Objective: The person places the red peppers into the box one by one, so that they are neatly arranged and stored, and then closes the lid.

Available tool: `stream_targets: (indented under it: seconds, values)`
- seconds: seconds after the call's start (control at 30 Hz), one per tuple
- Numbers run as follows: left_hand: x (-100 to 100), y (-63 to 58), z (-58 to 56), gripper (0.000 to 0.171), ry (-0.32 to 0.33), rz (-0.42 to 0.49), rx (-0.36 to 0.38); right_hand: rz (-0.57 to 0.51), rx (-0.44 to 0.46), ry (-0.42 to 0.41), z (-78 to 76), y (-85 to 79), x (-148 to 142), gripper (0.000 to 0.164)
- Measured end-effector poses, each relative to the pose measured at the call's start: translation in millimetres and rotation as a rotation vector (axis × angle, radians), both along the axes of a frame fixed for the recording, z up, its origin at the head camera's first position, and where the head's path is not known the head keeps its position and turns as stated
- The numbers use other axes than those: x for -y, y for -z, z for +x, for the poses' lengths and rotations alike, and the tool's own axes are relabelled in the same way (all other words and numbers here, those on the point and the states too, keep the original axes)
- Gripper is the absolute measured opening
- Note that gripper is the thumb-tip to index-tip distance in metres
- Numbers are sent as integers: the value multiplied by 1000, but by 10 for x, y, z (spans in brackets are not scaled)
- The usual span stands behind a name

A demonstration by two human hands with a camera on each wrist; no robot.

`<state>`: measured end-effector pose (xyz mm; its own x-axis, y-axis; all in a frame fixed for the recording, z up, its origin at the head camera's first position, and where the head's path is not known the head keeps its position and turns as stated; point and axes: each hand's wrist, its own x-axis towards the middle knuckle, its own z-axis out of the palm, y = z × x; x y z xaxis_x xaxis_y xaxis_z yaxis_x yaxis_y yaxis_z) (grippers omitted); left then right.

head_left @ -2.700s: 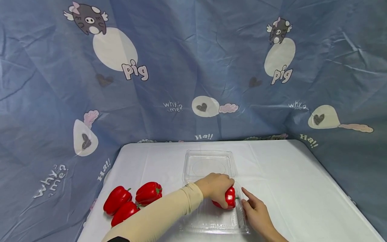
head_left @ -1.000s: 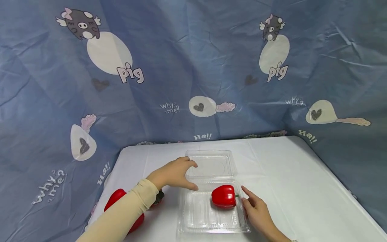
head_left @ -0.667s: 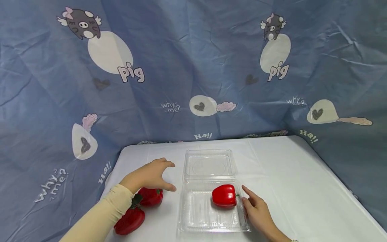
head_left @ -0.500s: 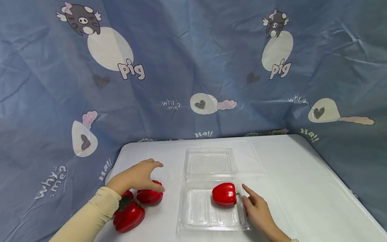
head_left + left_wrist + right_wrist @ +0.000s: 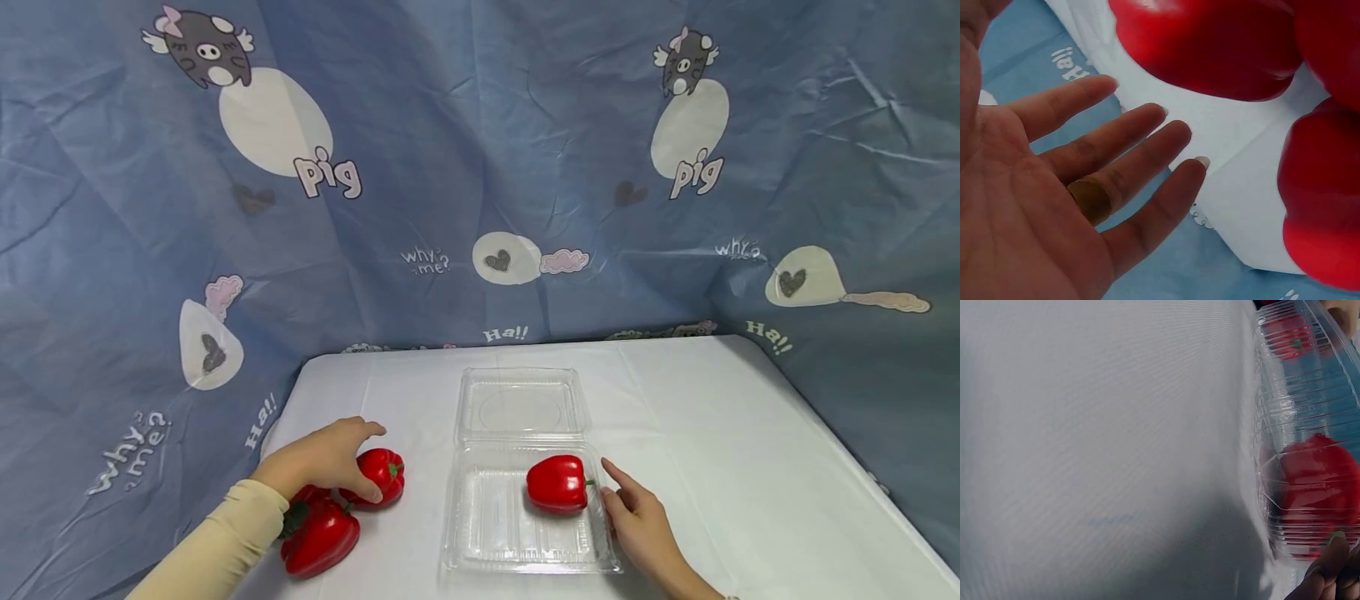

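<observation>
My left hand (image 5: 326, 457) reaches over the red bell peppers at the left, thumb and fingers spread around one bell pepper (image 5: 390, 468) whose stem faces right. In the left wrist view its fingers (image 5: 1147, 134), one with a ring, are extended, apart from a large red pepper (image 5: 1204, 50). A nearer bell pepper (image 5: 321, 537) lies below the hand; another behind it is mostly hidden by the wrist. My right hand (image 5: 641, 521) touches the right rim of a clear plastic clamshell container (image 5: 487, 542), fingertips at its edge. One bell pepper (image 5: 557, 483) lies inside the base's right half.
The container's lid (image 5: 517, 408) lies folded back flat, away from me. A white cloth (image 5: 712, 450) covers the table. Behind and beside it hangs a blue printed curtain (image 5: 420, 167).
My left hand let go of the pepper inside the container, then moved left and down over the peppers on the table. My right hand has stayed at the container's rim.
</observation>
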<state>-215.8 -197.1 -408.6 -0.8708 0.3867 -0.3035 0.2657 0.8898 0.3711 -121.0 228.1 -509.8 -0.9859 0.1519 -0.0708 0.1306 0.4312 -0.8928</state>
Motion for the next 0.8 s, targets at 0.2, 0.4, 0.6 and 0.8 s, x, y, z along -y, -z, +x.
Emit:
stream_targets:
  seconds: [0.2,0.4,0.6,0.8]
  values:
    - [9,128,-51,86,-15,-3,36,-22,-10,5,-1,16,3,45]
    - [-6,257,-70,78,-15,45,96,-26,-15,9,3,15,2,45]
    - [-29,381,-88,68,-22,75,142,-13,2,10,-8,19,7,45]
    - [-44,423,-95,65,-35,84,169,-26,-8,6,-7,33,-1,45]
